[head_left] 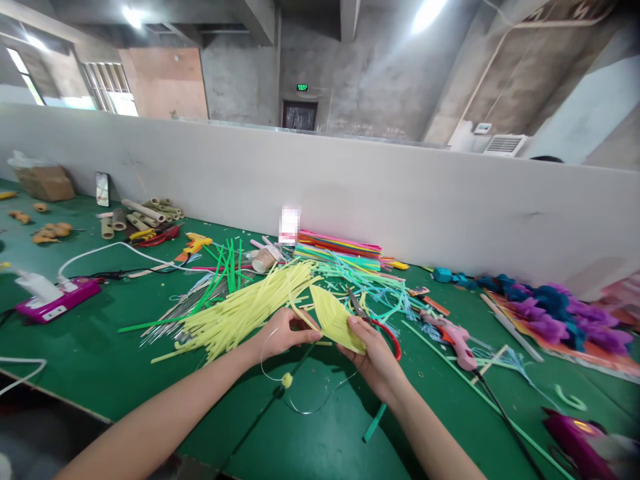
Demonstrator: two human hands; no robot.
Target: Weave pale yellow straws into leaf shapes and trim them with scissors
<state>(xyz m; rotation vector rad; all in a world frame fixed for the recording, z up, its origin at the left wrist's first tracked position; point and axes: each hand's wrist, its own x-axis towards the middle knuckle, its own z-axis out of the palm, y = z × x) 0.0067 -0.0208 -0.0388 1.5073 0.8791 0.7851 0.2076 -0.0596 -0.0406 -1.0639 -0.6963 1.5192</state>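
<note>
Between the thumb and fingers of my left hand [289, 331] is a pale yellow pipe cleaner [300, 312], its end against the base of a leaf-shaped piece. My right hand [375, 357] grips that flat yellow leaf-shaped piece [333, 315], which looks made of pipe cleaners laid side by side. A thin clear line loops below both hands, with a small yellow bobble [287, 380] on it. Scissors with red handles [391, 333] lie just behind my right hand, partly hidden by it. A green stick [375, 423] pokes out below my right wrist.
A heap of yellow pipe cleaners [250, 303] lies left of centre. Further back are bundled coloured stems [345, 247] and a yellow glue gun [197, 243]. A pink glue gun [457, 343] with a cord lies right, near purple fuzzy pieces [550, 317]. A power strip [59, 300] sits left.
</note>
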